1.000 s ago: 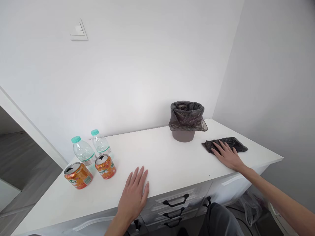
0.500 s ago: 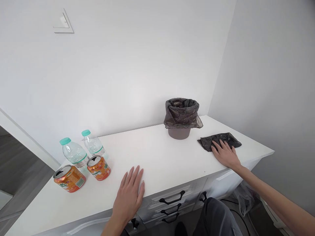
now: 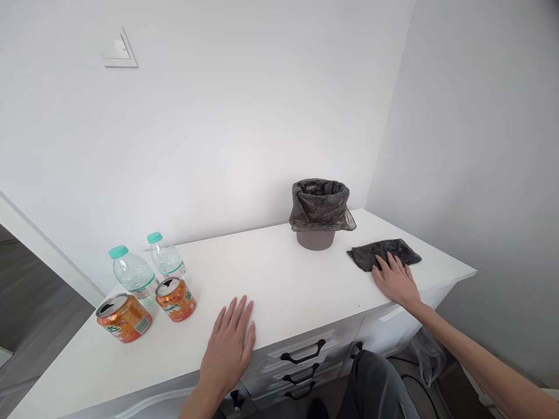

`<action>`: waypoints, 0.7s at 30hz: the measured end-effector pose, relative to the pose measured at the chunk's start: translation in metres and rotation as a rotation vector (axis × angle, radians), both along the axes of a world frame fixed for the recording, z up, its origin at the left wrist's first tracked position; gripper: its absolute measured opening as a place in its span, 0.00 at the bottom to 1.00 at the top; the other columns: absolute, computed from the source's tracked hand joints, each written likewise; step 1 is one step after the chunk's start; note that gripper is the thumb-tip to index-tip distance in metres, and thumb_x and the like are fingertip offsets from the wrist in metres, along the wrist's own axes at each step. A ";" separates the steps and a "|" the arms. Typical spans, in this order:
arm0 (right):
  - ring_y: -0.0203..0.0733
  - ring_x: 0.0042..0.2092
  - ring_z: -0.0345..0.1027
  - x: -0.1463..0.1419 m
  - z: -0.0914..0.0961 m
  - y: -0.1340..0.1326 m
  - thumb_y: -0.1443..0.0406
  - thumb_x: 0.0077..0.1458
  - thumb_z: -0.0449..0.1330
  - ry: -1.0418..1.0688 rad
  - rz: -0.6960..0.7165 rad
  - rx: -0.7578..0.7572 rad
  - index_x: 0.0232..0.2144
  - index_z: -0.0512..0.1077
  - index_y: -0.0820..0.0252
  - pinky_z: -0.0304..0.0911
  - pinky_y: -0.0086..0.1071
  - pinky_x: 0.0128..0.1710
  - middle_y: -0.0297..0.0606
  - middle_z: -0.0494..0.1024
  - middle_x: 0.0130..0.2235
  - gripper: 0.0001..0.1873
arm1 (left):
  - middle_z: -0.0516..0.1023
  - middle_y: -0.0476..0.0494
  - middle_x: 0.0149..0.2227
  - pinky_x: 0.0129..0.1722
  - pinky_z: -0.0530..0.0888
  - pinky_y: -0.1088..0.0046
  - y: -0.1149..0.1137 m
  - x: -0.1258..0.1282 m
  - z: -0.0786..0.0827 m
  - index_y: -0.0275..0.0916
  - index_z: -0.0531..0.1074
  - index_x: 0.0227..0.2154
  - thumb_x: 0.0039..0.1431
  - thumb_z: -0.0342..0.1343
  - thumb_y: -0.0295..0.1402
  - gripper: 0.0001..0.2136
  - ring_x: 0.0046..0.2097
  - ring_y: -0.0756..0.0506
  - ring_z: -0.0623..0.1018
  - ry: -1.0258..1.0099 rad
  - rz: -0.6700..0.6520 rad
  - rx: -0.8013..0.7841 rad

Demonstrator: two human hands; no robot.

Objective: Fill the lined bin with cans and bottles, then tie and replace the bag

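Observation:
My left hand (image 3: 229, 343) lies flat on the white countertop with its fingers stretched out, holding nothing. To its left stand two opened orange soda cans, one nearer my hand (image 3: 176, 299) and one farther left (image 3: 124, 318). Behind the cans are two clear plastic bottles with teal caps, the left bottle (image 3: 133, 272) and the right bottle (image 3: 166, 259). My right hand (image 3: 396, 280) is open, its fingertips resting on a folded black plastic bag (image 3: 367, 255). Between the hands, farther back, a small brown bin (image 3: 315, 240) is lined with a black bag (image 3: 321, 209).
The white countertop (image 3: 279, 285) meets a wall behind and another at the right. Drawers with black handles (image 3: 303, 352) lie below its front edge. A clear plastic bag (image 3: 427, 355) and a black cable are on the floor. A switch (image 3: 122, 52) is on the wall.
The view has shifted slightly. Both hands stay in place, the left on the countertop and the right on the folded bag.

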State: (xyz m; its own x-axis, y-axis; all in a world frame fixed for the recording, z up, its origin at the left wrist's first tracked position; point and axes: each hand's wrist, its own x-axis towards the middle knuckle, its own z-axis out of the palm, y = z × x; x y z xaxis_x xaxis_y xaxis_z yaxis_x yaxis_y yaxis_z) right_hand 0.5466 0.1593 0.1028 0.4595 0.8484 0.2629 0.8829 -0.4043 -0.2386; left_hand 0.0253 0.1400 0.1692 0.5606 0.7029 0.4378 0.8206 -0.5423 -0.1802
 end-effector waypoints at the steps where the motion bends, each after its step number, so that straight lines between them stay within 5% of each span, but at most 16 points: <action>1: 0.60 0.75 0.42 -0.001 0.000 -0.001 0.51 0.70 0.37 -0.005 -0.004 -0.005 0.71 0.59 0.61 0.42 0.57 0.72 0.51 0.51 0.75 0.36 | 0.60 0.46 0.73 0.68 0.67 0.50 0.000 0.000 0.000 0.44 0.59 0.71 0.72 0.46 0.41 0.27 0.72 0.36 0.63 -0.002 -0.001 0.001; 13: 0.57 0.75 0.45 -0.001 0.002 0.002 0.53 0.70 0.37 -0.034 -0.023 -0.070 0.72 0.58 0.57 0.43 0.56 0.71 0.46 0.55 0.74 0.35 | 0.60 0.46 0.73 0.68 0.67 0.50 0.002 0.000 0.001 0.42 0.59 0.71 0.72 0.47 0.41 0.27 0.72 0.37 0.63 0.017 -0.012 0.036; 21: 0.57 0.75 0.44 -0.022 -0.029 0.000 0.52 0.71 0.38 -0.136 0.071 -0.013 0.72 0.57 0.58 0.40 0.57 0.71 0.47 0.55 0.74 0.35 | 0.61 0.46 0.72 0.68 0.66 0.50 0.003 0.000 -0.001 0.44 0.60 0.71 0.72 0.47 0.41 0.27 0.72 0.36 0.64 -0.013 -0.014 0.013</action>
State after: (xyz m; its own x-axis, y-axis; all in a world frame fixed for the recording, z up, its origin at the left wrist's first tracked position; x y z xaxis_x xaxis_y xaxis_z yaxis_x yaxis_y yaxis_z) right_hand 0.5245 0.1590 0.0736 0.3593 0.8812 0.3072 0.9332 -0.3422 -0.1098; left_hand 0.0257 0.1428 0.1686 0.5641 0.6893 0.4546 0.8156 -0.5511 -0.1764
